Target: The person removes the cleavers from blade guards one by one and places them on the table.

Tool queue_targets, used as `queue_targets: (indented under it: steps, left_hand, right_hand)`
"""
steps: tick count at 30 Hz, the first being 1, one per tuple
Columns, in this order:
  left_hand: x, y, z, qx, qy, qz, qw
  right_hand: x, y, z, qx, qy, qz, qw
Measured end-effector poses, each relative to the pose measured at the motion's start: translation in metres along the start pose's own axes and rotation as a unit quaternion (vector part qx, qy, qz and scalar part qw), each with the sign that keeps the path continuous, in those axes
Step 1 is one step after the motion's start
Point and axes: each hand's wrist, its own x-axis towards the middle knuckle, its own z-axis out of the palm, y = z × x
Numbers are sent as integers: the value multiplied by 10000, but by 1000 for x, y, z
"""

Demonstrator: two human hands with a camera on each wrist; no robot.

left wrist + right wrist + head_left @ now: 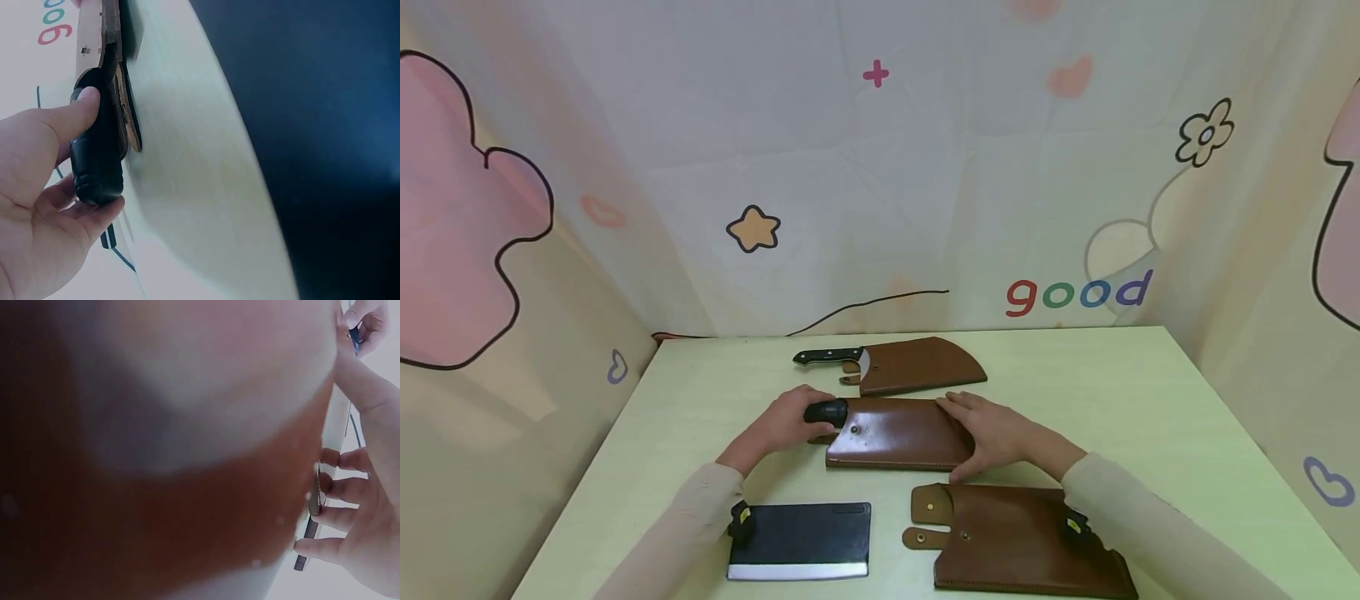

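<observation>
My left hand grips the black handle of a cleaver in the middle of the table; thumb and fingers wrap it in the left wrist view. A glossy brown leather sheath covers the cleaver's blade. Across the sheath's right end my right hand is spread, thumb at the near edge and fingers at the far edge, holding it. The fingers bend against the sheath edge in the right wrist view. The blade is hidden inside.
Behind lies another sheathed knife with a black riveted handle. A dark cleaver blade lies at the near left, partly under my left sleeve. An unfastened brown sheath with two straps lies at the near right, under my right forearm.
</observation>
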Motion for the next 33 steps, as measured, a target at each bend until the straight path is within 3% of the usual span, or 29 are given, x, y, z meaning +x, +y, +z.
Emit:
queue_targets:
  steps: [6,14,25,33]
  left_hand:
    - [3,3,1,183,50,85,9998]
    - [7,5,0,61,10,-204,9998]
    - [-1,-1,-5,13,57,434,9990]
    - [-7,-4,-7,82,295,528,9981]
  right_hand:
    - [0,-1,1,44,-17,11,10000]
    - [2,-1,0,-75,49,52,9999]
    - [-5,-2,-6,-120,308,-66,9994]
    - [-12,-7,-14,-212,804,-198,9963]
